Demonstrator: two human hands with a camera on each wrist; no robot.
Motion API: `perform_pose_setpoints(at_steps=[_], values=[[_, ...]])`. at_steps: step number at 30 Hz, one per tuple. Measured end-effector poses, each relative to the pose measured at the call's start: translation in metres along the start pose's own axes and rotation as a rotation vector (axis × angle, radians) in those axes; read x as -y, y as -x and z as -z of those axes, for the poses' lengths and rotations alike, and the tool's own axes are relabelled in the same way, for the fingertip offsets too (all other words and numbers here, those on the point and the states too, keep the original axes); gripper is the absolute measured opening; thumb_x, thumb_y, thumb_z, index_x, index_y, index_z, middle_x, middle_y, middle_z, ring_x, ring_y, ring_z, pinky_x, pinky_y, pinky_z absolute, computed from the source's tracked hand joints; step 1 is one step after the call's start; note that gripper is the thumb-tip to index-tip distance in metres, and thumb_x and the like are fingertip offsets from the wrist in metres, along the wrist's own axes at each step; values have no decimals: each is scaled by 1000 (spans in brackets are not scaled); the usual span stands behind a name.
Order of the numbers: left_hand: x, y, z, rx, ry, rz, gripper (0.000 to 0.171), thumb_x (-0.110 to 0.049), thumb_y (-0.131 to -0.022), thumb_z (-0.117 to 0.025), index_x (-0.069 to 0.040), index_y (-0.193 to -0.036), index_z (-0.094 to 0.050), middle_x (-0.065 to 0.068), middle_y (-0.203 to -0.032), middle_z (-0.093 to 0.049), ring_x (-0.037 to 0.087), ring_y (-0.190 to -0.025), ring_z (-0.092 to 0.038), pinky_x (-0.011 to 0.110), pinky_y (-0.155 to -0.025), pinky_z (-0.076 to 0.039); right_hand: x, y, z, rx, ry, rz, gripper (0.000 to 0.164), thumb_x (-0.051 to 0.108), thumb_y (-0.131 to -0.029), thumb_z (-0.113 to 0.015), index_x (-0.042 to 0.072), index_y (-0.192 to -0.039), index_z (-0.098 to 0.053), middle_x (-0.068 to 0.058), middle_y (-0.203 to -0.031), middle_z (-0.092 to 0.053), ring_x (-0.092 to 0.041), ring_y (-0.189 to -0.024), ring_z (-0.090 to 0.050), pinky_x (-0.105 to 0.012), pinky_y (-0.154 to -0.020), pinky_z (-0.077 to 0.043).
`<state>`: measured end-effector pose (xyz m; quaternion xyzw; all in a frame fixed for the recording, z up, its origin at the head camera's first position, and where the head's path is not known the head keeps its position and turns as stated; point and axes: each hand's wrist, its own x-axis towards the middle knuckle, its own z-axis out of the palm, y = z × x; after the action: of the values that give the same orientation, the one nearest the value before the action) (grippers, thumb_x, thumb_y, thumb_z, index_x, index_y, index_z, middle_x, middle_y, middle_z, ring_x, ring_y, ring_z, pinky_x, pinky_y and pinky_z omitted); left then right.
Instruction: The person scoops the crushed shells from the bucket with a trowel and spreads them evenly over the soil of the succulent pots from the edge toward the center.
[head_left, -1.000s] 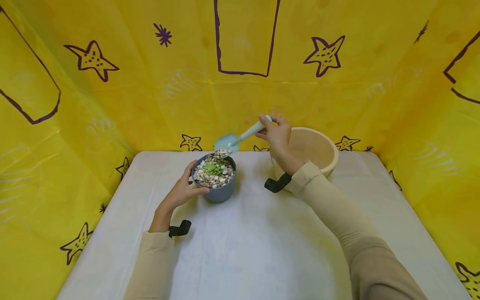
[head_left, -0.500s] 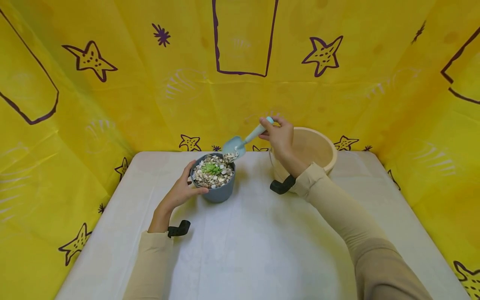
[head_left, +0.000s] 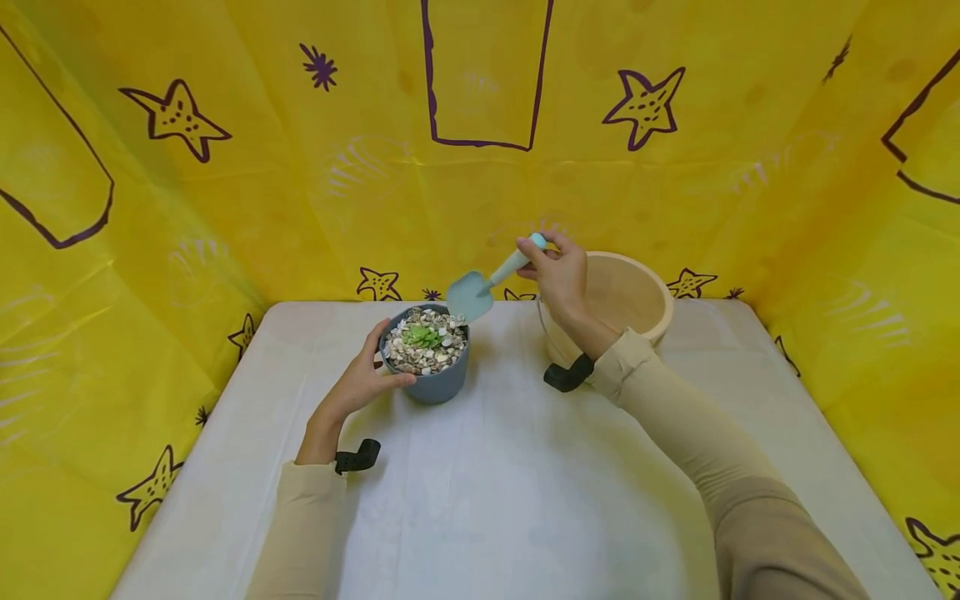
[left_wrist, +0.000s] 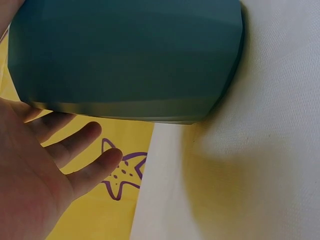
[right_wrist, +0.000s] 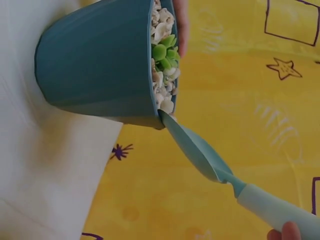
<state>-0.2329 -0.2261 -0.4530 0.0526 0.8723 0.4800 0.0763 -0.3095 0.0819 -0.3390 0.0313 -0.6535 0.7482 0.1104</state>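
A small blue-grey plant pot (head_left: pixel 438 388) stands on the table, filled with pale shell-like chips (head_left: pixel 427 361) around a green succulent (head_left: pixel 422 336). My left hand (head_left: pixel 358 382) holds the pot from the left, thumb in front near the rim; in the left wrist view several of its fingers (left_wrist: pixel 75 145) extend below the pot's side. With my right hand (head_left: pixel 564 283) I grip a light blue hand trowel (head_left: pixel 469 297) near the end of its handle. The blade tilts down, its tip at the pot's right rim, as the right wrist view also shows. No chips show on the blade.
A larger cream bucket-like container (head_left: pixel 626 293) stands at the back right, partly behind my right wrist. White cloth covers the table (head_left: pixel 487 500). Yellow sheeting (head_left: pixel 480 208) with drawn starfish rises along the back and both sides.
The trowel has shifted right across the pot to its right rim. Chips that lay on its blade are gone from it. My left hand keeps its hold on the pot.
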Motion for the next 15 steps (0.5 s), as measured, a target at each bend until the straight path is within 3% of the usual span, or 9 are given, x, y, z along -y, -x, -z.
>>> perform_pose_setpoints(at_steps=[15], values=[[1,-1,-1,-4,24,6,111,-39,-78,-81,-27,-157,-4,11,-165,-8,48,-141,-28,65,-109,-32,6,3,9,64,33,28,34,16,-86,-74,-5,-112,-65,-2,-85,-71,-13,-69,-73,-29,-66,-60]])
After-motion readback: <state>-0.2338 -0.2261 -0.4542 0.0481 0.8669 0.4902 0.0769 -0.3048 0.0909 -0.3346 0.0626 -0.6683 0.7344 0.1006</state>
